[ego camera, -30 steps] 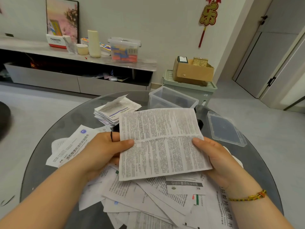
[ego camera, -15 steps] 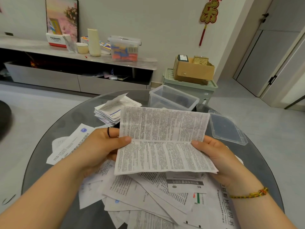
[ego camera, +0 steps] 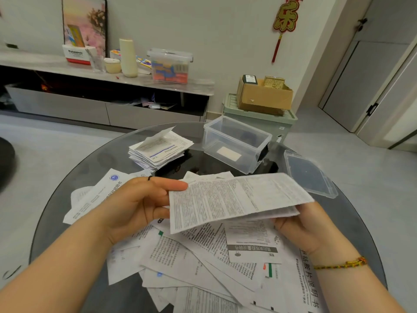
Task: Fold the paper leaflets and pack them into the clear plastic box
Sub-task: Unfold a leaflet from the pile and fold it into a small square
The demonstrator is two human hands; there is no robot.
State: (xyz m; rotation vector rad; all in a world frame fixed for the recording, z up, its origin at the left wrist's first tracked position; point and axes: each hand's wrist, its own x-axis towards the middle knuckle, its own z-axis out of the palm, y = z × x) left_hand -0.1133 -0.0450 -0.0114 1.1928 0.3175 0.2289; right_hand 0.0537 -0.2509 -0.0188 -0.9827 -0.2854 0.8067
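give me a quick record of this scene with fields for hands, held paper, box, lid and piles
left hand: pinches the left edge of the leaflet
right hand: holds the leaflet's right end, fingers under it
leaflet: folded roughly in half, layers gaping at the right, held above the loose pile
box: on the table, lid off, a pale rectangle at its bottom
lid: lies on the table, right of the box
folded stack: left of the box
loose pile: unfolded sheets spread under both hands

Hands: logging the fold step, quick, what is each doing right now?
Left hand: pinches the half-folded leaflet at its left edge.
Right hand: holds its right edge.
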